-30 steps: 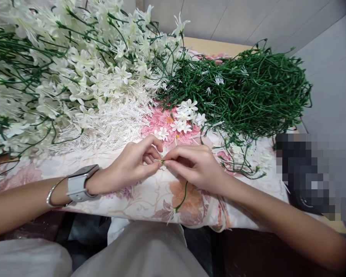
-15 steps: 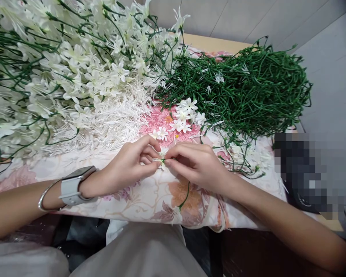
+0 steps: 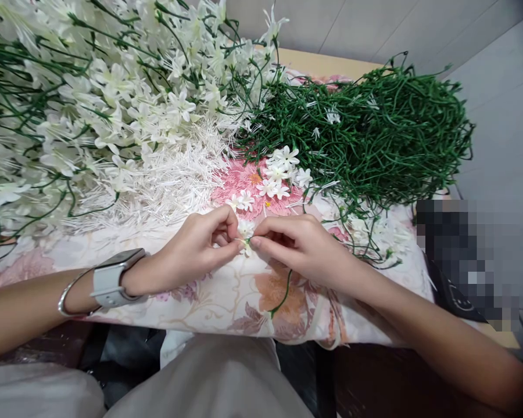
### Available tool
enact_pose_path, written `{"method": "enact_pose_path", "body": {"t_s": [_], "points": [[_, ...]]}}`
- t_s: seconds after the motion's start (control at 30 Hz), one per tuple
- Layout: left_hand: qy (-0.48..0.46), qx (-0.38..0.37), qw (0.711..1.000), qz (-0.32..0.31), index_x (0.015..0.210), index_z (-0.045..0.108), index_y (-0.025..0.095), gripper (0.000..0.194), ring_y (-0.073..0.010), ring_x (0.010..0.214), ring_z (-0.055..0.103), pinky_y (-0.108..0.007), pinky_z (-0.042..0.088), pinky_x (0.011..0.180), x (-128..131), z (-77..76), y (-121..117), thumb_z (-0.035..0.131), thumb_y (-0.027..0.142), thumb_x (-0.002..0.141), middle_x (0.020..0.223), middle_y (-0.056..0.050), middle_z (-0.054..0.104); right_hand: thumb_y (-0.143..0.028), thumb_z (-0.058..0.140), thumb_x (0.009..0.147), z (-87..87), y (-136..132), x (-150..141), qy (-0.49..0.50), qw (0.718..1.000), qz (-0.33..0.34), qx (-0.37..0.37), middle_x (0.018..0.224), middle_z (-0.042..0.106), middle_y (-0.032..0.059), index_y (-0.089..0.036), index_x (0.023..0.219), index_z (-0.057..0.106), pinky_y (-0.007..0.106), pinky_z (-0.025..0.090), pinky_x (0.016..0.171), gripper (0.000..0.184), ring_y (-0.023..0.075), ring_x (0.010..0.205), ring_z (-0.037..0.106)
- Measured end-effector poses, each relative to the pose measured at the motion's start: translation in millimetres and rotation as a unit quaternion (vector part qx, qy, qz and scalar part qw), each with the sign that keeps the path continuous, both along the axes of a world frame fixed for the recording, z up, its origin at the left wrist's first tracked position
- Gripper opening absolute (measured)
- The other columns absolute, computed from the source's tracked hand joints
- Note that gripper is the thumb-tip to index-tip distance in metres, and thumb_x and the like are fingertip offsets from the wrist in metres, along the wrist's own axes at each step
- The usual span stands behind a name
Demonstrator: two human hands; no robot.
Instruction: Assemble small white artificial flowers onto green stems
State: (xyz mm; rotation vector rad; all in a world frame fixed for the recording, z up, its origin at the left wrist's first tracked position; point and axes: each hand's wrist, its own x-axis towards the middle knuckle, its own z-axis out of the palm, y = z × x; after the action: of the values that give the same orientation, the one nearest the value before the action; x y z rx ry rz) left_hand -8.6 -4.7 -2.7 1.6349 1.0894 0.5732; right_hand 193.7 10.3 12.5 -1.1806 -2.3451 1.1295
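Observation:
Before me my left hand (image 3: 207, 239) is closed in a pinch, thumb against forefinger, on a thin white stamen strand. Facing it, my right hand (image 3: 294, 241) pinches the tip of a green artificial flower stem (image 3: 284, 296), whose lower end curves down below the palm. The two sets of fingertips nearly meet. Between and just behind them shows a small white artificial flower (image 3: 245, 227); whether it touches the stem tip is unclear. Several loose white blossoms (image 3: 279, 171) lie on the cloth beyond my fingers.
A large heap of white flowers on stems (image 3: 113, 87) fills the left and back. In front of it lies a pile of white stamen strands (image 3: 169, 180). A tangled mound of green stems (image 3: 375, 133) sits at the right, and a dark pixelated object (image 3: 457, 261) stands at the table's right edge.
My left thumb and forefinger have closed together into a tighter pinch. My right hand has shifted very slightly, still pinching the stem. The heaps stay as they were.

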Motion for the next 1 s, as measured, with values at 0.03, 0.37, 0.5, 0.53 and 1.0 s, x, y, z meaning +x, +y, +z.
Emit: {"method": "enact_pose_path", "body": {"t_s": [0.03, 0.37, 0.5, 0.53, 1.0], "points": [[0.004, 0.003, 1.000, -0.002, 0.077, 0.043, 0.019, 0.013, -0.0080, 0.060, 0.045, -0.019, 0.035, 0.052, -0.1, 0.0, 0.1, 0.056, 0.018, 0.081, 0.069, 0.004, 0.052, -0.020, 0.053, 0.087, 0.2, 0.5, 0.0, -0.002, 1.000, 0.016, 0.012, 0.061, 0.052, -0.0030, -0.015, 0.072, 0.059, 0.021, 0.030, 0.055, 0.017, 0.0077, 0.055, 0.044], [0.063, 0.082, 0.994, -0.036, 0.074, 0.038, 0.020, 0.016, -0.0080, 0.057, 0.045, -0.019, 0.034, 0.052, 2.0, 4.1, -0.4, 0.051, 0.013, 0.081, 0.067, 0.004, 0.054, -0.010, 0.042, 0.088, -4.7, 0.8, -1.1, 0.002, 0.984, 0.113, 0.141, 0.061, 0.044, -0.0018, -0.017, 0.065, 0.045, 0.023, 0.029, 0.058, 0.024, 0.0104, 0.059, 0.040], [0.069, 0.089, 0.993, -0.040, 0.070, 0.036, 0.019, 0.018, -0.0085, 0.056, 0.045, -0.020, 0.033, 0.051, 3.7, 5.4, -0.9, 0.050, 0.011, 0.079, 0.066, 0.003, 0.054, -0.008, 0.041, 0.087, -7.2, 0.8, -2.1, 0.010, 0.980, 0.124, 0.155, 0.061, 0.043, -0.0014, -0.017, 0.065, 0.044, 0.024, 0.029, 0.058, 0.024, 0.0111, 0.059, 0.040], [0.069, 0.088, 0.993, -0.039, 0.069, 0.035, 0.019, 0.019, -0.0086, 0.056, 0.045, -0.020, 0.033, 0.051, 4.0, 5.3, -1.1, 0.049, 0.011, 0.079, 0.065, 0.003, 0.054, -0.008, 0.041, 0.087, -7.6, 0.8, -2.4, 0.012, 0.980, 0.124, 0.155, 0.061, 0.043, -0.0014, -0.017, 0.065, 0.044, 0.024, 0.029, 0.058, 0.024, 0.0111, 0.059, 0.039], [0.073, 0.084, 0.993, -0.028, 0.064, 0.028, 0.020, 0.026, -0.0090, 0.056, 0.042, -0.020, 0.031, 0.051, 5.0, 5.2, -1.7, 0.048, 0.011, 0.078, 0.063, 0.002, 0.051, -0.010, 0.044, 0.088, -13.1, -0.8, -3.5, 0.033, 0.982, 0.118, 0.142, 0.059, 0.044, -0.0013, -0.016, 0.064, 0.046, 0.023, 0.030, 0.057, 0.025, 0.0104, 0.058, 0.040]]}}
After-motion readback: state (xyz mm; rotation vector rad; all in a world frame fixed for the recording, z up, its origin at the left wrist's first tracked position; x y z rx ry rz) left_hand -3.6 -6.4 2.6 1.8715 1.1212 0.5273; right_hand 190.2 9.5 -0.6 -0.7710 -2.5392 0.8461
